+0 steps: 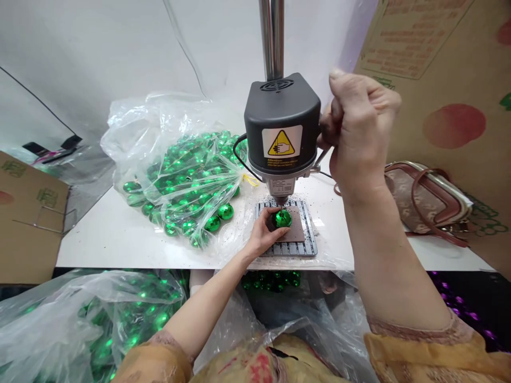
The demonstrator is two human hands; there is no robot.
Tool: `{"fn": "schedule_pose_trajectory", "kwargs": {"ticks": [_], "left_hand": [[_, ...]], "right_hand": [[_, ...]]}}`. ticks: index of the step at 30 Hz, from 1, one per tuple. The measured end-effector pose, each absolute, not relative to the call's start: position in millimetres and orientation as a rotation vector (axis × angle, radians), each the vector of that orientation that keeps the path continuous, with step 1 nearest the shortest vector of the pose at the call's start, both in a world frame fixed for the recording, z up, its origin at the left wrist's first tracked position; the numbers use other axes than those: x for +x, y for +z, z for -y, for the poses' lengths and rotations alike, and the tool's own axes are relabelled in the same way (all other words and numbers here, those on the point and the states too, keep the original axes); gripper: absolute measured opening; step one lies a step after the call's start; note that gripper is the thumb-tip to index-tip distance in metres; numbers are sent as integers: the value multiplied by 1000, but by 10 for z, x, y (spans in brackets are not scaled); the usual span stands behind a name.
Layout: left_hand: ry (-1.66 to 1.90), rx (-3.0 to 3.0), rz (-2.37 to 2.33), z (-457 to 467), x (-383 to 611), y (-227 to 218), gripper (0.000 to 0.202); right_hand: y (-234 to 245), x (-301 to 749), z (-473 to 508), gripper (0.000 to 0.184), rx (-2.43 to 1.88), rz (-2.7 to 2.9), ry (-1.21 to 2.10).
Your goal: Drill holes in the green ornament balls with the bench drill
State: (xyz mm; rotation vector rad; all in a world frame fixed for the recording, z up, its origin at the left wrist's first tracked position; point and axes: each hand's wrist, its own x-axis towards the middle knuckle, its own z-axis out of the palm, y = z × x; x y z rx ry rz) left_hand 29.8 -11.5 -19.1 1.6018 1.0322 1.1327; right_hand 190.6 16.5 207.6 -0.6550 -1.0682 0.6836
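left hand (261,234): mine, low at the drill's base, fingers curled around the shiny green round ball (282,218) and gripping it from its left side.
shiny green round ball: sits on a small brown pad (297,231), directly under the drill tip; i cannot tell whether the tip touches it.
right hand (359,133): mine, raised beside the drill head, fingers closed in a fist on the thin metal side lever (323,157), most of which my fist hides.
black drill motor housing (281,119): carries a yellow warning sticker and is mounted on a chrome upright column (271,37).
slotted grey metal base plate (297,249): under the brown pad, with dark specks scattered around it.
white tabletop (112,234): bears the base plate and the items below.
clear plastic bag of green balls (179,170): on the tabletop, just left of the drill.
second clear bag of green balls (80,319): below the table edge, lower left.
patterned handbag with brown straps (427,197): on the tabletop, right of my right forearm.
printed cardboard box (439,80): behind the handbag, far right.
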Motion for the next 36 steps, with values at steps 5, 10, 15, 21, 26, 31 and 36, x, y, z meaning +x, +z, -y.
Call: {"fn": "schedule_pose_trajectory", "kwargs": {"ticks": [5,10,15,21,26,31,36], "left_hand": [[1130,1606,-1040,97,289,-249,57],[1142,1611,-1043,93,289,-272,57],[1154,1621,-1041,96,293,-253,57],[1174,1608,-1041,104,305,-251,57],[1178,1601,-1027,109,307,-248,56],[1176,1615,-1030,107,299,-264,56],[1166,1606,-1024,109,301,-272,56]], "right_hand": [[1820,1844,106,47,-534,1064,388],[1602,1787,292,52,-501,1015,323],[1474,1806,297,53,-451,1078,225],[1327,1842,257,50,-437,1087,162],[1202,1862,229,50,-384,1118,108],[1135,1854,210,46,-313,1151,57],[1047,1860,172,45,-262,1146,24]]}}
